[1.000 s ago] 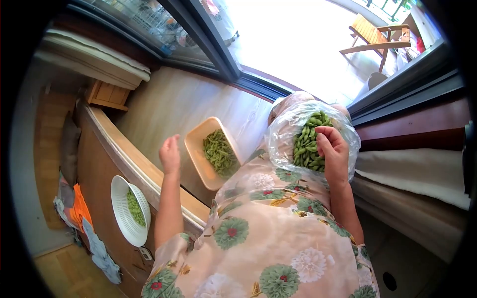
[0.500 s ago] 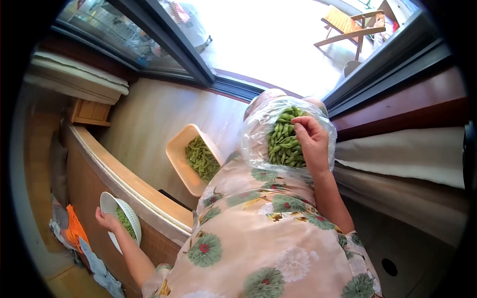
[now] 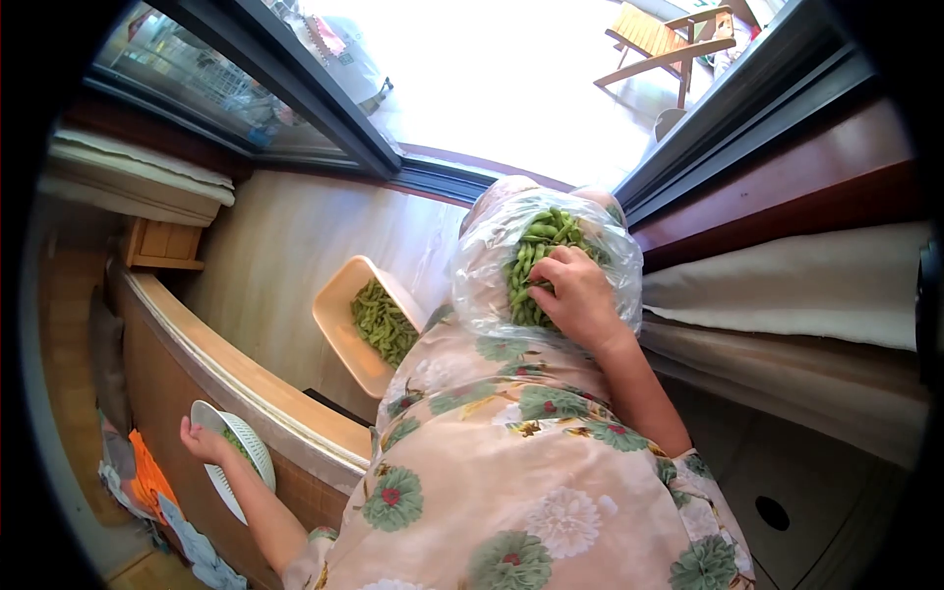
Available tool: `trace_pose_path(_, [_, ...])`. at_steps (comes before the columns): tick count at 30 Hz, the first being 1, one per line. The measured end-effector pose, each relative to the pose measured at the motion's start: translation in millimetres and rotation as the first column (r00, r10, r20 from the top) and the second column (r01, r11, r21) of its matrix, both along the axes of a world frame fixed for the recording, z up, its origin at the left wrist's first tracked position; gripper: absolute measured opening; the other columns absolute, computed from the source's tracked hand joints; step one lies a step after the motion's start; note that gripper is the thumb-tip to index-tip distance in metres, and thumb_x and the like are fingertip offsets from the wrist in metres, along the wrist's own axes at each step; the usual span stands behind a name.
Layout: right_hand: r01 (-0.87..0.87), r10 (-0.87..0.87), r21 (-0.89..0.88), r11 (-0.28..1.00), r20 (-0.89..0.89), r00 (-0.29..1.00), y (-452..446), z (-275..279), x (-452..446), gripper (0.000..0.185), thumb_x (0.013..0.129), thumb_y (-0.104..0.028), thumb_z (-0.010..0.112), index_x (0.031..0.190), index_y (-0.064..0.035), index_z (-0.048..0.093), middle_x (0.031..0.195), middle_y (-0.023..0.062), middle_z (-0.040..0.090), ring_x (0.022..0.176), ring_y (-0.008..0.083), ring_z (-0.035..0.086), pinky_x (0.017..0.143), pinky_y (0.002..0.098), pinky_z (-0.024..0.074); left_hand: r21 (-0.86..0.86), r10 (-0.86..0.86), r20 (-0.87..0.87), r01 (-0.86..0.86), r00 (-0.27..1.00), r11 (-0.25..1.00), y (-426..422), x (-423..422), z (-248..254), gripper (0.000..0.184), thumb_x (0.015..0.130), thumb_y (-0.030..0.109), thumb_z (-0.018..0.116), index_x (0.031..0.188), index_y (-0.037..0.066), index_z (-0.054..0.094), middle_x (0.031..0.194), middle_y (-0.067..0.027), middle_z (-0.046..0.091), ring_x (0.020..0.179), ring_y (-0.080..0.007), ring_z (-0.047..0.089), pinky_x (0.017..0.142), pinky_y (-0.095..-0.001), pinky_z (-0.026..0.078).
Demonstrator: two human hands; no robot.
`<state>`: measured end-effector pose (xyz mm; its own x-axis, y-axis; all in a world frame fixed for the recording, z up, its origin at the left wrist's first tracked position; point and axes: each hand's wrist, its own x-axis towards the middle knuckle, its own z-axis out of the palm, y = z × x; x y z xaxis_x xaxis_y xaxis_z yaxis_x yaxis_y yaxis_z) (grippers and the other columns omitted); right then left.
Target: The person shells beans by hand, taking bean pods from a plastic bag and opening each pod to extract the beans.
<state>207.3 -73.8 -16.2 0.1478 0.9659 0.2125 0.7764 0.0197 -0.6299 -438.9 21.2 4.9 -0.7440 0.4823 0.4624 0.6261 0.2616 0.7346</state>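
Observation:
On my lap, a clear plastic bag (image 3: pixel 482 280) lies open around a heap of green soybean pods (image 3: pixel 531 251). My right hand (image 3: pixel 580 298) reaches into it from the right, thumb and fingers curled down onto the pods; the fingertips are partly hidden. Far to my left, my left hand (image 3: pixel 205 442) is raised over the near rim of a white colander (image 3: pixel 258 454), its small fingers slightly apart and nothing visible in them. Shelled green beans (image 3: pixel 234 442) show inside the colander, partly covered by the hand and wrist.
A peach-coloured bin (image 3: pixel 336 313) with green pods or husks (image 3: pixel 382 324) stands on the floor left of my lap. The colander rests on a brown-topped seat (image 3: pixel 295 482) with clothes (image 3: pixel 147 472) beyond it. Ahead are a dark door frame (image 3: pixel 364 143) and a wooden chair (image 3: pixel 664 44).
My right hand has gone from a raised pinch above the pods down onto them. My left hand has lifted slightly from the colander rim. The whole view has shifted a little.

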Motion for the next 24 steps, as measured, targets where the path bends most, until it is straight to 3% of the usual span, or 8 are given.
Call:
trace_pose_path(4, [0.001,0.0,-0.018,1.0,0.048,0.999,0.1,1.1,-0.6,0.015,0.07,-0.009,0.071,0.082,-0.0053,0.063,0.085,0.01,0.058,0.088,0.0296,0.057,0.078,0.0391,0.0464,-0.139,-0.069,-0.296,0.028,0.953,0.99,7.6,-4.1,-4.4,0.035,0.084,-0.002,0.039,0.11,0.001,0.062,0.109,-0.0126,0.06,0.097,-0.0244,0.058,0.088,-0.0329,0.045])
trace_pose_path(7, [0.0,0.0,0.005,1.0,0.065,0.998,0.0,0.0,-1.1,0.012,0.07,-0.009,0.069,0.079,-0.0055,0.063,0.084,0.0103,0.058,0.086,0.0295,0.057,0.076,0.0394,0.0467,-0.174,0.005,-0.253,-0.051,0.967,0.983,-3.0,-12.5,-18.3,0.036,0.082,-0.004,0.04,0.109,0.001,0.062,0.107,-0.0122,0.062,0.098,-0.0254,0.058,0.088,-0.0325,0.045])
trace_pose_path(13, [0.027,-0.029,0.054,0.998,0.029,0.999,2.4,-2.2,-1.4,0.004,0.074,-0.008,0.064,0.077,-0.0059,0.061,0.081,0.01,0.058,0.083,0.0294,0.057,0.074,0.0404,0.0469,-0.029,0.137,0.408,-0.137,0.903,0.99,-19.6,-58.7,-44.0,0.032,0.085,-0.003,0.041,0.107,-0.003,0.063,0.104,-0.0117,0.063,0.097,-0.0233,0.06,0.088,-0.032,0.047])
trace_pose_path(16, [0.059,-0.06,0.067,0.996,0.01,0.998,3.5,0.6,-0.3,0.003,0.076,-0.008,0.062,0.078,-0.0059,0.061,0.081,0.0101,0.059,0.082,0.0297,0.058,0.073,0.0408,0.0469,0.037,0.126,0.493,-0.165,0.861,0.986,-7.2,-72.3,-35.3,0.028,0.087,-0.001,0.042,0.107,-0.004,0.063,0.105,-0.0115,0.063,0.097,-0.0219,0.06,0.086,-0.0309,0.048])
trace_pose_path(19, [0.117,-0.114,0.05,0.992,-0.059,0.992,3.6,1.9,1.6,0.003,0.078,-0.006,0.06,0.081,-0.0058,0.061,0.083,0.0112,0.061,0.084,0.031,0.058,0.074,0.0413,0.0471,0.199,-0.121,0.15,0.09,0.981,0.976,10.9,-1.1,-12.7,0.025,0.088,0.001,0.045,0.106,-0.004,0.063,0.106,-0.0104,0.062,0.096,-0.0208,0.059,0.084,-0.0296,0.049])
trace_pose_path(21, [0.156,-0.148,0.1,0.983,-0.082,0.986,4.7,3.2,2.5,0.007,0.08,-0.004,0.059,0.085,-0.0053,0.062,0.085,0.0117,0.062,0.084,0.0306,0.059,0.073,0.0402,0.0476,0.172,-0.302,-0.061,0.308,0.951,0.936,29.5,66.6,10.3,0.022,0.089,0.002,0.048,0.105,-0.003,0.062,0.106,-0.0095,0.062,0.095,-0.0196,0.058,0.086,-0.0285,0.048])
trace_pose_path(23, [0.193,-0.183,0.219,0.957,-0.062,0.981,5.6,4.3,4.6,0.011,0.081,-0.002,0.058,0.091,-0.0042,0.063,0.086,0.0119,0.063,0.082,0.0289,0.06,0.071,0.0377,0.0486,0.087,-0.434,-0.007,0.433,0.901,0.897,37.8,167.5,41.2,0.021,0.09,0.0,0.046,0.106,-0.001,0.061,0.104,-0.0081,0.061,0.095,-0.0179,0.057,0.088,-0.0269,0.047])
trace_pose_path(24, [0.216,-0.179,0.168,0.962,-0.215,0.96,4.4,4.7,5.4,0.012,0.082,-0.002,0.058,0.093,-0.003,0.063,0.086,0.0107,0.064,0.079,0.026,0.061,0.07,0.0356,0.0487,0.12,-0.57,0.077,0.559,0.818,0.82,45.4,197.7,37.1,0.021,0.091,0.0,0.046,0.106,0.0,0.061,0.103,-0.007,0.061,0.095,-0.0165,0.057,0.088,-0.0262,0.047])
